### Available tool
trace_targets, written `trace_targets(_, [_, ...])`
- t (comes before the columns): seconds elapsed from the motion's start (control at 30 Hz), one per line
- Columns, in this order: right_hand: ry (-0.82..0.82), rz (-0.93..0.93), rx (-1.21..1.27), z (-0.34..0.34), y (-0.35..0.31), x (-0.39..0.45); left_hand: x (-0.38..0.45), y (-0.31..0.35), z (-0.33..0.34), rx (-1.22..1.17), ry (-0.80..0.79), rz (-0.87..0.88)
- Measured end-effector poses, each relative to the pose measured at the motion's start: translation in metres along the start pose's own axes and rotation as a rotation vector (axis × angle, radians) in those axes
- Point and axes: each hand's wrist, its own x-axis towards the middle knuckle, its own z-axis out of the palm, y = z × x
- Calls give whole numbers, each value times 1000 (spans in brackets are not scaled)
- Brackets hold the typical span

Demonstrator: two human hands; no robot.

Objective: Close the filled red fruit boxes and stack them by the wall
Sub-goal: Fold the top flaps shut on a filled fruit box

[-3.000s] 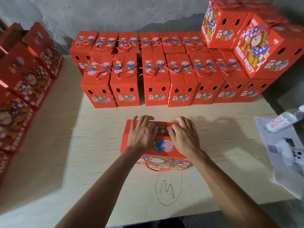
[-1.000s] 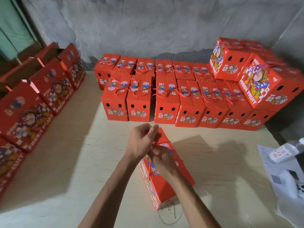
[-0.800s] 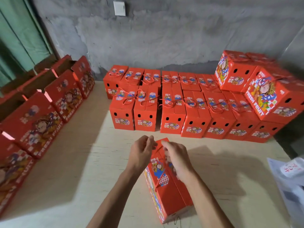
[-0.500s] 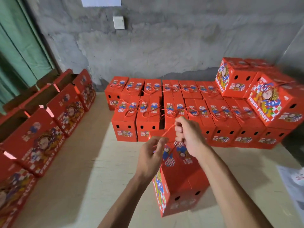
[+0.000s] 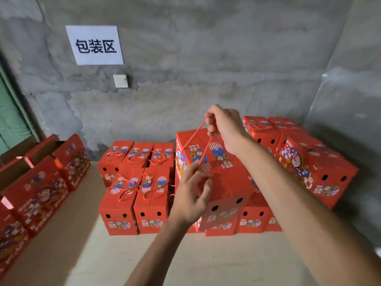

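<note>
A closed red fruit box point(image 5: 224, 182) hangs in the air, tilted, in front of the rows of closed boxes point(image 5: 136, 195) by the wall. My right hand point(image 5: 224, 129) grips its red cord handle point(image 5: 198, 145) from above and carries its weight. My left hand point(image 5: 191, 195) is lower, at the box's left side, and pinches the lower end of the cord with fingertips near the lid. Part of the box's near face is hidden by my left hand.
A second layer of closed boxes point(image 5: 317, 166) sits stacked at the right by the wall. Open red boxes point(image 5: 39, 188) line the left edge of the wooden table point(image 5: 115, 256). A white paper sign point(image 5: 94, 45) and a switch point(image 5: 120, 81) hang on the grey wall.
The box has gone from lying on the table under my hands to hanging from its cord; my right hand has lifted it up and toward the stack. The view has tilted upward.
</note>
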Motion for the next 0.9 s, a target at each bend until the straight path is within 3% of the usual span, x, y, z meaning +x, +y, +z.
trace_targets(0.37, [113, 30, -230, -145, -11, 125, 123, -6, 156, -30, -138, 6])
trace_targets(0.9, [302, 148, -327, -331, 93, 215, 162, -41, 348, -12, -414, -136])
